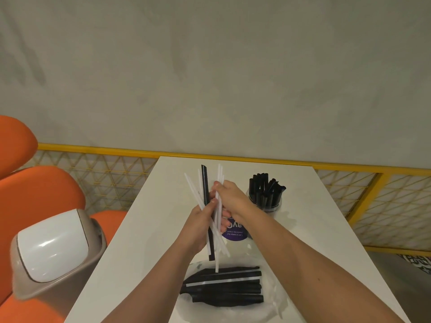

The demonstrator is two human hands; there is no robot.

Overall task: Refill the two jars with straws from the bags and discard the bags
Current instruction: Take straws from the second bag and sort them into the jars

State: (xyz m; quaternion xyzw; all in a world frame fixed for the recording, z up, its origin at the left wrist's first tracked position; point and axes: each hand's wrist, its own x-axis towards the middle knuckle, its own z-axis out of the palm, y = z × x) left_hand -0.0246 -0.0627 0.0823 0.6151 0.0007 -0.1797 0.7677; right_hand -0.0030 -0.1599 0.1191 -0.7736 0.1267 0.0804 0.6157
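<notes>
White table runs from near edge to far wall, w/ both bare forearms reaching in from the near side and meeting over its middle. L hand is raised off the table, thumb up, fingers wrapped round a loose bunch of white straws plus one black straw; bunch stands roughly upright, fanned at the top, lower ends hanging just above the bag. R hand comes across from the right, wrist bent, fingertips pinched on the white straws near the top of the bunch, just beside the L thumb. Clear jar full of black straws sits right of the hands, toward the far side. Second jar w/ purple label is mostly hidden behind the hands; contents can't tell. Clear plastic bag lies flat near centre, holding black straws and one white one, lying left-right. Swing-lid bin stands off the table's left edge, beside orange seats.
</notes>
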